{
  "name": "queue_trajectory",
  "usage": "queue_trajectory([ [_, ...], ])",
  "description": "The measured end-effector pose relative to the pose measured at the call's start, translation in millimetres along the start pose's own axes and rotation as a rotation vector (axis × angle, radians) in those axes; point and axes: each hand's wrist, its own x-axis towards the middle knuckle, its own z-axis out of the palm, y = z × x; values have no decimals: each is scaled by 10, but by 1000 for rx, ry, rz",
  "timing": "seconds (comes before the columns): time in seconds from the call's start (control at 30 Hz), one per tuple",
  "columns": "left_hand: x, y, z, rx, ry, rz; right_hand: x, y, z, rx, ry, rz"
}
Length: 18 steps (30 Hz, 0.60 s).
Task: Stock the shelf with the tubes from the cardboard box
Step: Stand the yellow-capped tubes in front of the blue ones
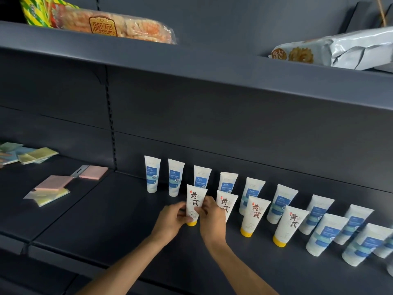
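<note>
A white tube with a yellow cap (194, 202) stands cap-down on the dark shelf (106, 220). My left hand (172, 220) and my right hand (210, 218) both pinch its lower part from either side. Three more yellow-capped tubes (254, 216) stand to its right in a front row; the nearest one (228, 204) is partly hidden by my right hand. Behind them runs a row of several white tubes with blue labels (152, 174), continuing to the far right (325, 235). No cardboard box is in view.
Pink and yellow flat packets (53, 184) lie on the left part of the shelf, more packets (32, 154) further back left. The upper shelf (191, 67) overhangs, carrying snack bags (119, 26) and a silver bag (340, 50). Bare shelf surface lies left of the tubes.
</note>
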Motion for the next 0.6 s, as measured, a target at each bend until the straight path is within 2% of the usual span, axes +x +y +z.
queue_trajectory([
  [0.43,-70,9,48,134,34,24,-42,-9,-41,-151,-34,-13],
  [0.6,-274,37,15,357,206,85,-267,26,-134,-134,-68,-32],
])
